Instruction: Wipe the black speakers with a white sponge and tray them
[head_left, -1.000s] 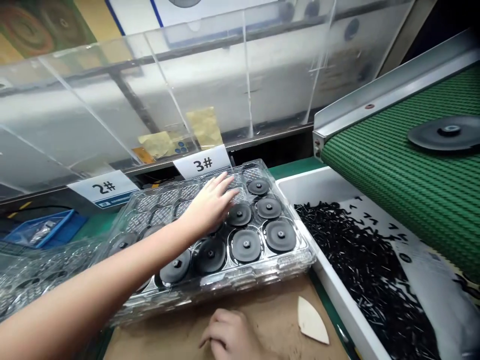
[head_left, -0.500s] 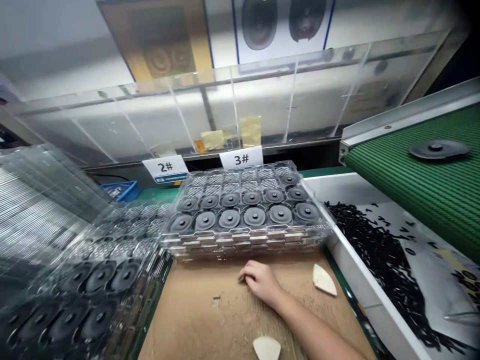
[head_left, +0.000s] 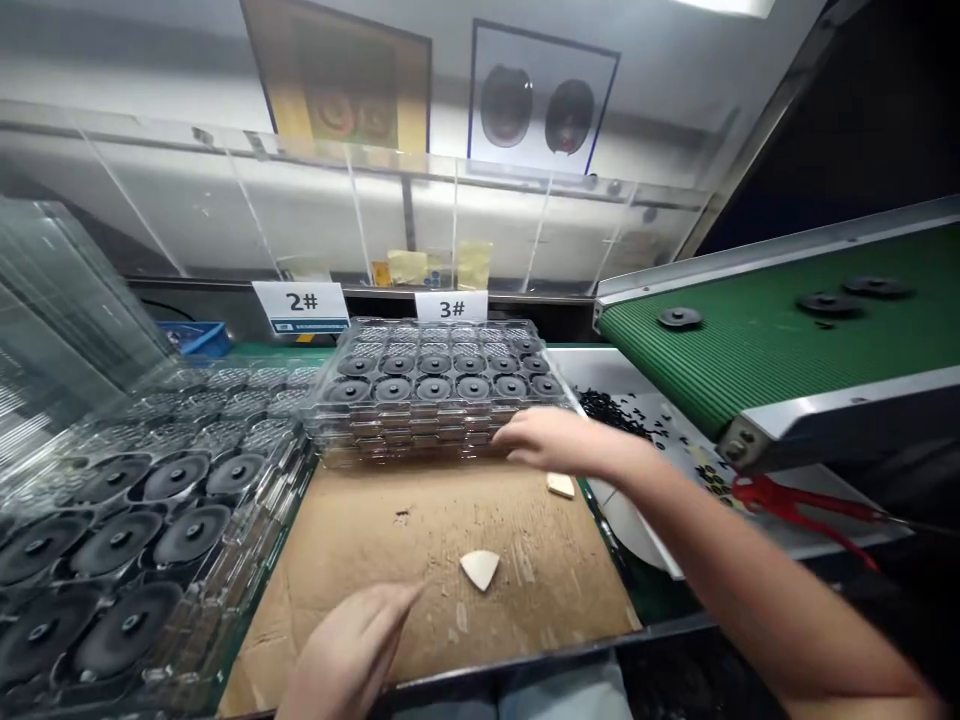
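My right hand (head_left: 544, 440) reaches across from the right, fingers stretched out and slightly bent, at the front right corner of a stack of clear plastic trays (head_left: 405, 425). Nothing shows in it. Low in the view, my left hand (head_left: 352, 645) hovers above the brown cardboard sheet (head_left: 420, 500), its fingers extended and a little blurred, with nothing visible in them. A cream wedge-shaped piece (head_left: 480, 568) lies on the cardboard between the hands. Another cream piece (head_left: 560, 486) rests just below my right hand. Dark oval discs (head_left: 433, 388) fill the front rows of the top tray.
More trays of larger-looking dark discs (head_left: 120, 538) stand at left. Right is a green conveyor belt (head_left: 750, 340) carrying several discs (head_left: 680, 317). Beneath it, small black parts (head_left: 611, 410) lie on a white surface near red-handled pliers (head_left: 795, 500). A blue bin (head_left: 202, 340) sits back left.
The camera view has turned to the right and shows more of the belt. My left hand has come into view. My right hand has moved from the cardboard to the tray stack's corner.
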